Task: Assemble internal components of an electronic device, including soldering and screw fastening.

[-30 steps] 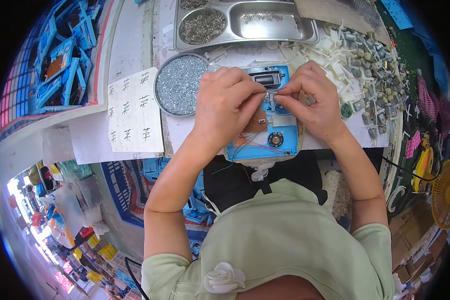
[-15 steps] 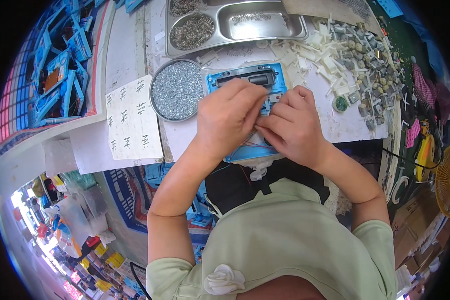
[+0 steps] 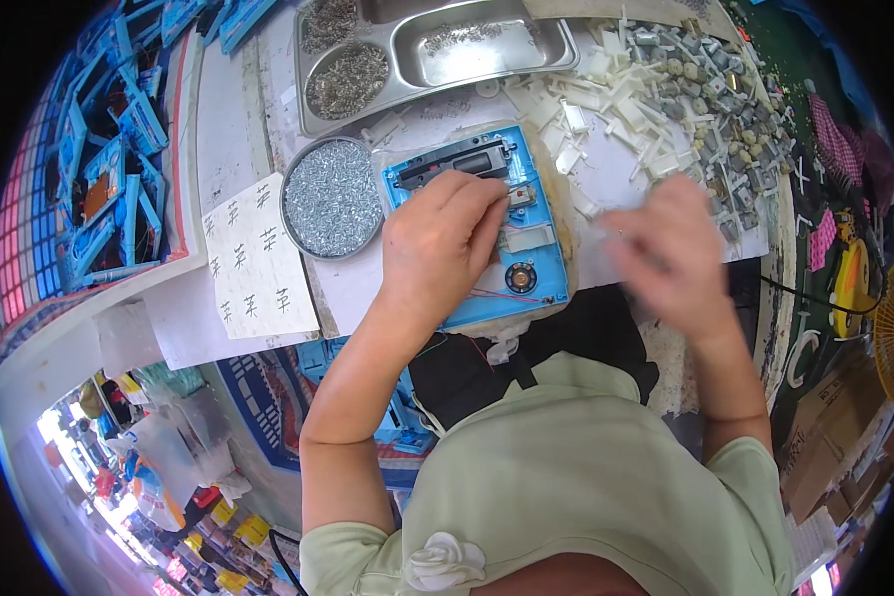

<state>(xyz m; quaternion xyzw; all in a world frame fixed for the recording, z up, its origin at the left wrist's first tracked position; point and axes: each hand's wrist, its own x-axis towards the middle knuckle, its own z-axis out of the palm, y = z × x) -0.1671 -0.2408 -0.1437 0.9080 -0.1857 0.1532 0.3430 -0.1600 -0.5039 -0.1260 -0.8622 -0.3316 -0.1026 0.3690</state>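
Observation:
A blue plastic casing [image 3: 551, 283] lies open side up before me, fitted with a black part [image 3: 457, 167] along its far end, a small round speaker [image 3: 521, 277], a pale rectangular block [image 3: 526, 237] and thin red wires. My left hand [image 3: 435, 243] rests over its left side, thumb and fingers closed in a pinch; whatever lies between the fingertips is hidden. Right of the casing, above the table, my right hand [image 3: 670, 258] is smeared by motion, and its fingers cannot be read.
A round tin of small metal pieces [image 3: 333, 197] stands left of the casing, beside a handwritten sheet [image 3: 253, 263]. Beyond is a metal compartment tray [image 3: 566, 50]. White plastic parts [image 3: 631, 104] and grey pieces [image 3: 750, 139] pile up at right. Blue casings [image 3: 99, 199] fill a left-hand bin.
My right hand has left the casing and swung to the right. The speaker and pale block now show. My left hand stays at the casing; the whole view has shifted slightly.

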